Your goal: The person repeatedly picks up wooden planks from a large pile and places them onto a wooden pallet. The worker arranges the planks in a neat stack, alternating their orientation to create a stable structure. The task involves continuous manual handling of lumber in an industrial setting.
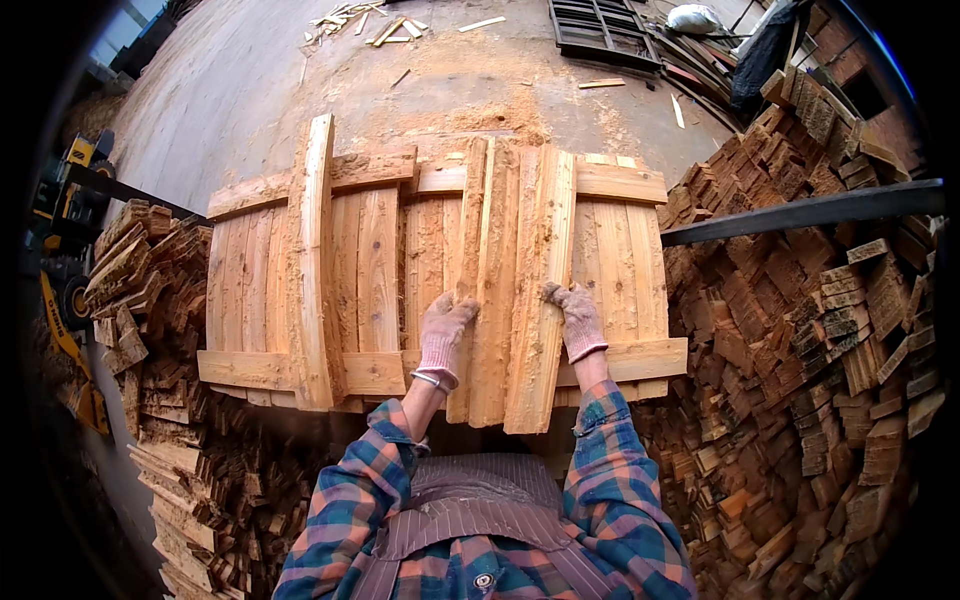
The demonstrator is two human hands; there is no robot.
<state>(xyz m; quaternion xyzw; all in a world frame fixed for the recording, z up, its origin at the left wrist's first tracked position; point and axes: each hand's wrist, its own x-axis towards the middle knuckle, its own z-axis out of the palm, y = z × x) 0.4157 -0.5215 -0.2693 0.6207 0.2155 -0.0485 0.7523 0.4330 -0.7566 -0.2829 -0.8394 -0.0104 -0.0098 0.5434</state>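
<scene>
Nearest the camera, two forearms in blue-and-orange plaid sleeves are coming up from the lower edge, above a ribbed grey apron [480, 500]. The left hand [443, 338], in a pale knit glove, is lying flat with its fingers closing over the edge of a narrow rough slat [468, 270]. The right hand [574, 318], gloved the same way, is pressing palm-down on a wider plank [540, 300], fingers curled at its left edge — neither hand is lifting anything clear.

These loose boards [497, 290] are lying side by side, lengthwise away from the person, on top of a wooden pallet [380, 250]. They are pale, rough-sawn, streaked with bark and sawdust, their near ends hanging over the pallet's front rail. Another loose plank [315, 260] is lying across the pallet's left part, well apart from the hands.

Heaps of short wood offcuts [820, 330] are piling up on both sides. Beyond the pallet, a sawdust-strewn concrete floor [250, 80] is stretching away — scattered sticks [370, 25] and a dark pallet [603, 30] are lying at its far end.
</scene>
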